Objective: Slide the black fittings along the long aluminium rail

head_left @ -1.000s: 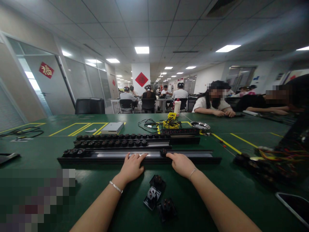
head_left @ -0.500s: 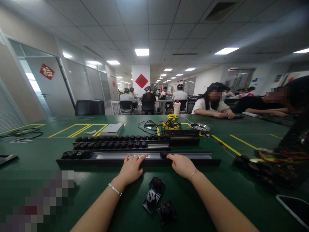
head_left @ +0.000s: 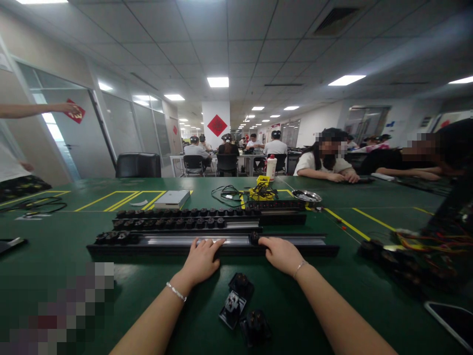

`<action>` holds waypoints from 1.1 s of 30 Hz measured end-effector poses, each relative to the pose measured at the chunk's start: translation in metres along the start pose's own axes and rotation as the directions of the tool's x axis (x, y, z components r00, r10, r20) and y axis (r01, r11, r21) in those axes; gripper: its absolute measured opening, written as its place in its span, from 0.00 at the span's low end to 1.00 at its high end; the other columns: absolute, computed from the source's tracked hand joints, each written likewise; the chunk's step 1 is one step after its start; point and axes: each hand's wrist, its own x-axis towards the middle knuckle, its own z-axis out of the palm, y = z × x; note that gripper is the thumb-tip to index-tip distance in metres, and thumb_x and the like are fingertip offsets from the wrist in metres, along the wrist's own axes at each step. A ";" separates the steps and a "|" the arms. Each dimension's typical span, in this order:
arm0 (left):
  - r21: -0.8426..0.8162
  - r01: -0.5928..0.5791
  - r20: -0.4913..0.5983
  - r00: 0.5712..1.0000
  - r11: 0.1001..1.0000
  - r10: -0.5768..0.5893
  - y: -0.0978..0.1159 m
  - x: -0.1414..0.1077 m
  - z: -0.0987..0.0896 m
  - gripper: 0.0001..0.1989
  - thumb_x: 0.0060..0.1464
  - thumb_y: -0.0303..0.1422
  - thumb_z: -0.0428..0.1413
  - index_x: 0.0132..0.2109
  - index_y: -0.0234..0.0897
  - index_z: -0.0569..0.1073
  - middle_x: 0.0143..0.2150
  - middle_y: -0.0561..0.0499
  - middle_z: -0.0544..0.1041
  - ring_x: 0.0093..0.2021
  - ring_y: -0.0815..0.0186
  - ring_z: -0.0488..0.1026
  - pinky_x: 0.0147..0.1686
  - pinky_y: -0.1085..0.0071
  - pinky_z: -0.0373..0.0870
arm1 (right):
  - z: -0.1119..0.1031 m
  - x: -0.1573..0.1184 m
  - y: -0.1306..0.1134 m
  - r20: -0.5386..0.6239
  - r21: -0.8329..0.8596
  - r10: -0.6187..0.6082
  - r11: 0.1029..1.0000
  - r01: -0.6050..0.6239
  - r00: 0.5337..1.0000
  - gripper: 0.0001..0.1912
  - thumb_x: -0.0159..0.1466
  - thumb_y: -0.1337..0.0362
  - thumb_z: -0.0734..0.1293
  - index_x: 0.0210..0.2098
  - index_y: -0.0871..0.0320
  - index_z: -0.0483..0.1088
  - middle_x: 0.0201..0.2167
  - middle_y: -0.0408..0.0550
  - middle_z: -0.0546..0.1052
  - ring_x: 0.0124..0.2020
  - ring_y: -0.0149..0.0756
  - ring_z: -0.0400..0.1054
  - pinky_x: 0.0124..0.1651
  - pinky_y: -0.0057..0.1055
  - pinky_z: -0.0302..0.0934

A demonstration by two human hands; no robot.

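Note:
A long black rail (head_left: 162, 240) with a shiny channel lies across the green table in front of me. My left hand (head_left: 202, 256) rests on its front edge, fingers spread, holding nothing. On the channel right of centre sits a small round black socket module (head_left: 254, 237). The curled fingers of my right hand (head_left: 283, 254) are at its right side, the index fingertip against it; the thumb's contact is hidden. Several similar modules (head_left: 117, 237) stand at the rail's left end. Between my forearms lie three loose black square pieces with prongs (head_left: 232, 303).
Behind are further rails with rows of modules (head_left: 188, 213), a grey box (head_left: 172, 198), black cables (head_left: 226, 193), a yellow bin (head_left: 263, 180) and a metal bowl (head_left: 306, 195). Coloured wires (head_left: 417, 239) lie right. A person's arm (head_left: 35, 110) reaches in at left; co-workers sit opposite.
The socket module has slid slightly right along the rail, together with my right hand. My left hand stays put. Another person's arm has come into view at the left.

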 end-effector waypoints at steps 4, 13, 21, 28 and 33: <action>0.007 0.010 0.011 1.000 1.000 -0.011 0.001 0.000 -0.001 0.30 0.50 0.36 0.48 0.61 0.52 0.55 0.49 0.50 0.70 0.53 0.59 0.63 0.59 0.52 0.43 | 0.000 -0.002 0.004 0.000 0.000 0.012 1.000 -0.012 1.000 0.20 0.58 0.68 0.55 0.47 0.50 0.67 0.41 0.46 0.74 0.42 0.36 0.67 0.41 0.30 0.54; -0.008 0.032 0.036 0.999 0.999 -0.032 0.005 -0.002 -0.008 0.29 0.50 0.35 0.48 0.61 0.50 0.56 0.50 0.49 0.70 0.54 0.59 0.63 0.60 0.53 0.42 | -0.002 -0.002 0.006 -0.024 0.022 0.017 1.000 -0.017 1.000 0.16 0.58 0.66 0.58 0.44 0.50 0.69 0.40 0.45 0.75 0.41 0.36 0.67 0.41 0.30 0.55; -0.026 0.020 0.017 1.000 0.999 -0.019 0.004 -0.002 -0.007 0.30 0.50 0.35 0.48 0.61 0.50 0.56 0.49 0.49 0.70 0.53 0.59 0.63 0.60 0.52 0.43 | -0.009 -0.004 0.009 -0.022 0.022 0.047 0.999 -0.046 0.999 0.13 0.58 0.64 0.59 0.41 0.50 0.70 0.38 0.44 0.75 0.40 0.35 0.67 0.39 0.29 0.55; -0.009 0.019 0.032 0.999 1.000 -0.019 0.004 -0.001 -0.006 0.30 0.50 0.35 0.49 0.61 0.50 0.56 0.50 0.49 0.70 0.54 0.59 0.63 0.60 0.52 0.43 | -0.009 -0.004 0.013 -0.031 0.030 0.054 0.998 -0.054 0.998 0.10 0.58 0.62 0.59 0.37 0.51 0.70 0.36 0.43 0.75 0.37 0.34 0.67 0.37 0.28 0.53; -0.010 0.025 0.031 0.999 1.000 -0.025 0.005 -0.001 -0.008 0.30 0.50 0.35 0.48 0.61 0.50 0.56 0.50 0.50 0.70 0.53 0.59 0.63 0.60 0.52 0.42 | -0.011 -0.006 0.016 -0.032 0.043 0.084 0.996 -0.082 0.996 0.10 0.59 0.62 0.58 0.35 0.51 0.70 0.35 0.43 0.74 0.37 0.33 0.67 0.35 0.28 0.52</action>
